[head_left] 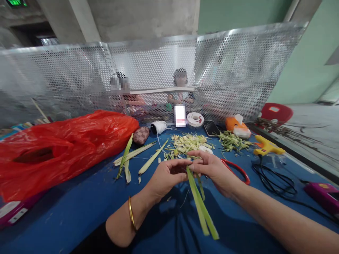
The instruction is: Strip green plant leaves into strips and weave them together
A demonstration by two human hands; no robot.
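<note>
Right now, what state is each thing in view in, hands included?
Left hand: pinching the top of the green leaf strips.
Right hand: pinching the same strips.
Green leaf strips: held, hanging toward the blue table.
Red-handled scissors: lying flat, partly behind the right hand.
Yellow glue gun: lying down, unheld.
Red plastic bag: crumpled, mouth open.
Tape roll: lying flat.

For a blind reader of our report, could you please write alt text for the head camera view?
Both hands, left hand and right hand, pinch the top of long green leaf strips over a blue table. Around them lie leaf scraps, red-handled scissors, a yellow glue gun and a red plastic bag.
</note>
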